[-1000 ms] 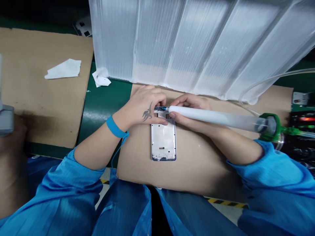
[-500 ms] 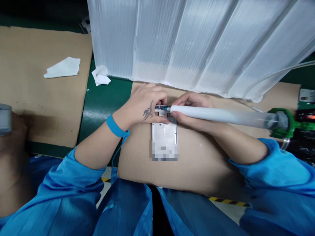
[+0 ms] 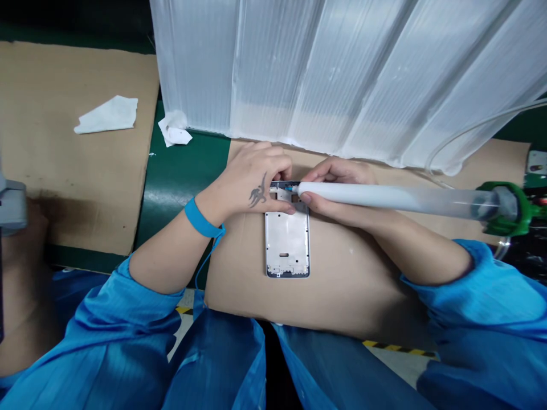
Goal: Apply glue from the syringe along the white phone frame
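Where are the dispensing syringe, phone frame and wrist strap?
Dispensing syringe [image 3: 376, 196], head view, white barrel.
Phone frame [image 3: 287, 242], head view, silver inner plate.
Wrist strap [image 3: 202, 223], head view, blue band.

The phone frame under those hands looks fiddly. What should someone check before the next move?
1. Phone frame lying flat on the cardboard sheet: ok.
2. Left hand steadying the top end of the frame: ok.
3. Right hand firmly around the white syringe: ok.
4. Blue tip of the syringe touching the frame's top end: cannot tell, the fingers crowd the spot.
5. Blue wrist strap snug on the left wrist: ok; where its cord ends: cannot tell.
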